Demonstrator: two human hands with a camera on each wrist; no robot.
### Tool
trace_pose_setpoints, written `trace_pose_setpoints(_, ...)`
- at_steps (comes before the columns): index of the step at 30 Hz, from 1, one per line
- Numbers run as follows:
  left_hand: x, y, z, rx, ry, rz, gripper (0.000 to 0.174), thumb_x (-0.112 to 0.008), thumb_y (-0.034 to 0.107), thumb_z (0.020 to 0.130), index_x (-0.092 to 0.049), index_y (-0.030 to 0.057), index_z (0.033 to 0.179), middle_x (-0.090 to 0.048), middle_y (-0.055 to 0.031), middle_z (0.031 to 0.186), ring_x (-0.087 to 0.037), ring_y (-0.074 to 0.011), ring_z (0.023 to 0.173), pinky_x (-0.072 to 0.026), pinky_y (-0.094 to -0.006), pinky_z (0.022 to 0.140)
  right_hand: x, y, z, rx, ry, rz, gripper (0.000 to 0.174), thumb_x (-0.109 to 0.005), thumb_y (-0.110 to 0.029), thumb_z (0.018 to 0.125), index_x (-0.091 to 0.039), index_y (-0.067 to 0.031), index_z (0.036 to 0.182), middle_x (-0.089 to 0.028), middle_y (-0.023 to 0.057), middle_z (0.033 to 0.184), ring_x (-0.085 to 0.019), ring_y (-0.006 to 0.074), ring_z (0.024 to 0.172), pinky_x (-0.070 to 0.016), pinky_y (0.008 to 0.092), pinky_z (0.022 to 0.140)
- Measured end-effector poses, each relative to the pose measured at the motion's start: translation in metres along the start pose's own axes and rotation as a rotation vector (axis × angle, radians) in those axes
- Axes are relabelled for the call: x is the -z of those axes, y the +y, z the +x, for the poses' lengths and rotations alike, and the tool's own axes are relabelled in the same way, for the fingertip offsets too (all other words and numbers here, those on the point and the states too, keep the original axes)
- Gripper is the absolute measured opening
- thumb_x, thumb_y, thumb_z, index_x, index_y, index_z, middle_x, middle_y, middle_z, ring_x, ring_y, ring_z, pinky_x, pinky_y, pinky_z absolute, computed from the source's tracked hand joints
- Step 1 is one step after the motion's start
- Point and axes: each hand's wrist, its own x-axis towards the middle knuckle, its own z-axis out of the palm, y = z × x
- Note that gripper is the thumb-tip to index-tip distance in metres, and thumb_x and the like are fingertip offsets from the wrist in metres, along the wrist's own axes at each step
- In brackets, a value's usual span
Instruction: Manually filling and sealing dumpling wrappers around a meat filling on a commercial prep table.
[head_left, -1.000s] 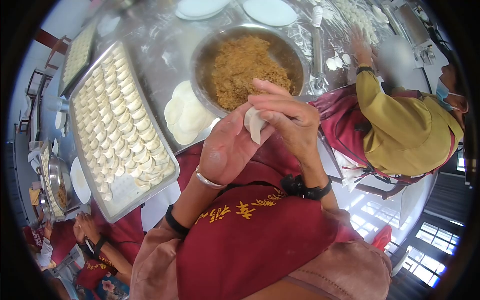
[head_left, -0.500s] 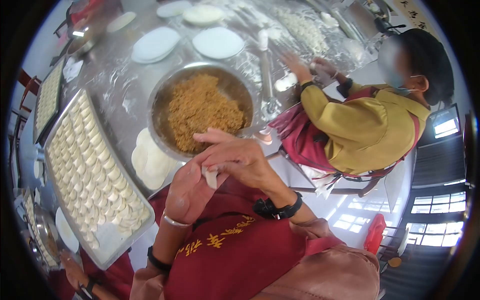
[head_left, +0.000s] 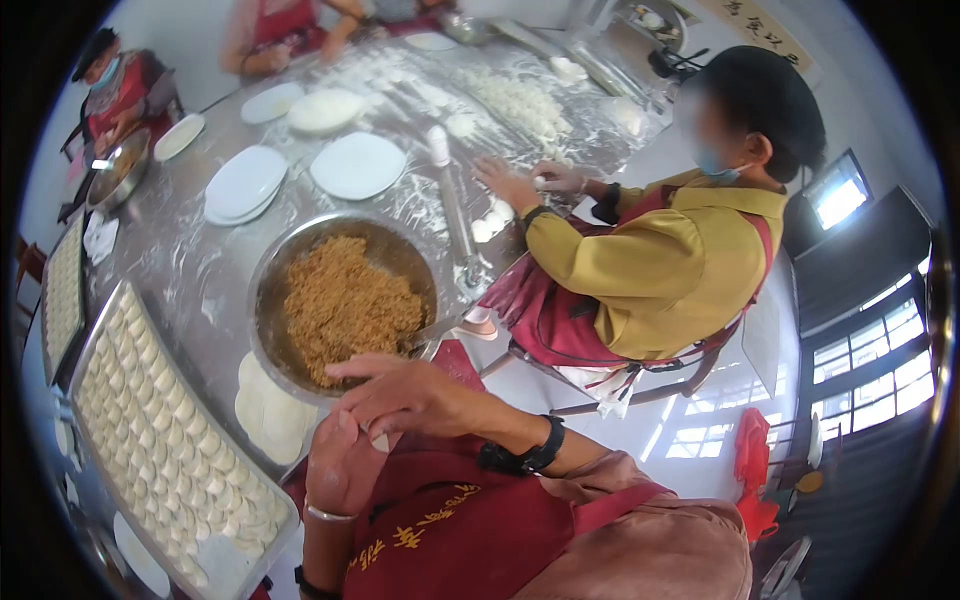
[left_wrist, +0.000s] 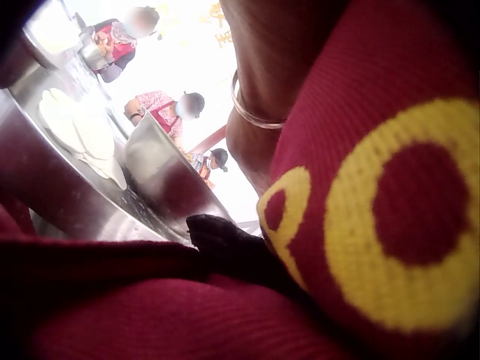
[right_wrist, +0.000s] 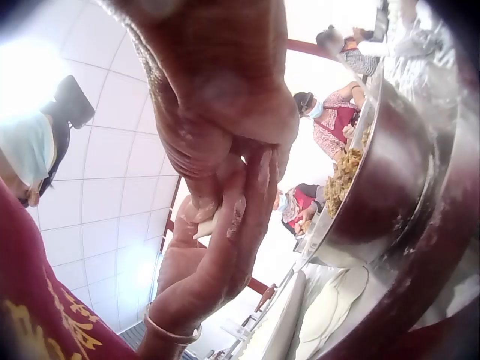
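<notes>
In the head view my left hand and right hand are pressed together in front of the apron, near the rim of the steel bowl. Between them they pinch a dumpling, of which only a pale edge shows. The right wrist view has the dumpling's dough edge between the fingers, some of them floury. Minced filling lies in the steel bowl, and a spoon handle leans out of it. Dough wrappers overlap beside the bowl.
A tray with rows of dumplings stands on the left. White plates and a rolling pin lie on the floury table. Close by on the right sits a person in a yellow shirt. Others work at the far side.
The head view has turned, so bowl, tray and hands appear farther left. Both hands have stayed together around the dumpling, and the right hand now covers more of it.
</notes>
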Motion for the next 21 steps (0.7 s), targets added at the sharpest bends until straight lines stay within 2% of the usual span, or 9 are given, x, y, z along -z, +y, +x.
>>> trace_pose_setpoints(3,-0.007,-0.001,0.001,0.03,0.05,0.023,0.059,-0.047,0.037,0.101,-0.038,-0.0083,0.138,-0.047,-0.0195,0.14,-0.046,-0.0297,0.131,-0.0344,-0.0441,0.113,-0.001,0.003,-0.001,0.081,-0.019,-0.039,0.014,-0.073,-0.015,0.08,-0.073,-0.003,0.087,-0.07,0.0062,0.114,-0.046,0.033,0.132,-0.0347,0.0468,0.108)
trace_pose_setpoints(4,-0.01,0.0,0.002,0.036,0.064,0.026,0.06,-0.048,0.037,0.101,-0.038,-0.0081,0.138,-0.047,-0.0194,0.14,-0.046,-0.0296,0.131,-0.0346,-0.0438,0.113,-0.003,0.005,-0.002,0.072,0.008,-0.013,0.014,-0.072,-0.016,0.08,-0.073,-0.0024,0.085,-0.07,0.0054,0.112,-0.047,0.0336,0.131,-0.0344,0.0467,0.108)
trace_pose_setpoints(10,0.006,-0.004,-0.001,0.053,0.066,0.021,0.061,-0.05,0.039,0.1,-0.037,-0.0041,0.141,-0.046,-0.0166,0.141,-0.045,-0.0289,0.131,-0.0338,-0.0454,0.113,-0.005,0.004,-0.003,0.093,0.005,-0.1,0.017,-0.071,-0.016,0.083,-0.072,-0.0029,0.093,-0.07,0.0068,0.112,-0.047,0.0333,0.131,-0.0377,0.0451,0.106)
trace_pose_setpoints(13,0.0,-0.006,-0.002,0.008,0.09,-0.034,0.057,-0.048,0.038,0.1,-0.036,0.0007,0.141,-0.045,-0.0162,0.14,-0.046,-0.0288,0.129,-0.0337,-0.0476,0.113,-0.01,-0.005,-0.007,-0.179,0.157,0.202,0.017,-0.07,-0.015,0.085,-0.072,-0.0036,0.097,-0.07,0.0079,0.113,-0.049,0.032,0.129,-0.0433,0.0426,0.101)
trace_pose_setpoints(14,0.004,-0.009,-0.003,-0.03,0.122,-0.053,0.056,-0.048,0.037,0.1,-0.035,0.003,0.142,-0.045,-0.016,0.14,-0.047,-0.0289,0.129,-0.0336,-0.0485,0.113,-0.011,0.021,-0.008,0.082,0.224,0.01,0.014,-0.068,-0.013,0.087,-0.072,-0.0029,0.096,-0.069,0.0098,0.114,-0.054,0.028,0.125,-0.0475,0.04,0.097)
trace_pose_setpoints(17,0.014,-0.012,-0.003,-0.049,0.061,-0.028,0.057,-0.048,0.039,0.099,-0.033,0.0062,0.144,-0.047,-0.0156,0.138,-0.048,-0.0293,0.127,-0.0355,-0.0499,0.111,-0.022,0.018,-0.005,-0.107,0.457,0.081,0.014,-0.067,-0.008,0.087,-0.073,-0.0016,0.098,-0.068,0.0116,0.118,-0.058,0.022,0.121,-0.048,0.0341,0.099)
trace_pose_setpoints(18,0.013,-0.013,-0.001,-0.074,0.065,0.005,0.058,-0.047,0.039,0.099,-0.032,0.0056,0.145,-0.048,-0.016,0.137,-0.049,-0.0296,0.126,-0.0364,-0.0494,0.11,-0.026,0.008,-0.002,-0.239,0.511,0.161,0.014,-0.067,-0.003,0.084,-0.074,-0.0005,0.096,-0.071,0.01,0.112,-0.056,0.025,0.125,-0.0447,0.0346,0.103)
trace_pose_setpoints(19,0.009,-0.011,-0.001,-0.071,0.115,0.051,0.059,-0.047,0.04,0.099,-0.032,0.0045,0.144,-0.05,-0.016,0.135,-0.05,-0.0296,0.125,-0.0372,-0.0485,0.109,-0.027,0.008,-0.001,-0.245,0.502,0.03,0.017,-0.068,-0.002,0.084,-0.073,0.0,0.101,-0.068,0.0127,0.12,-0.06,0.0218,0.118,-0.05,0.0321,0.097)
trace_pose_setpoints(21,0.006,-0.008,-0.001,-0.081,0.171,0.089,0.059,-0.045,0.039,0.101,-0.033,0.001,0.144,-0.052,-0.0151,0.133,-0.052,-0.0273,0.122,-0.04,-0.0449,0.107,-0.029,0.012,0.002,-0.141,0.5,0.053,0.019,-0.069,0.0,0.082,-0.073,0.0,0.101,-0.07,0.0125,0.114,-0.061,0.0245,0.117,-0.05,0.0332,0.097)
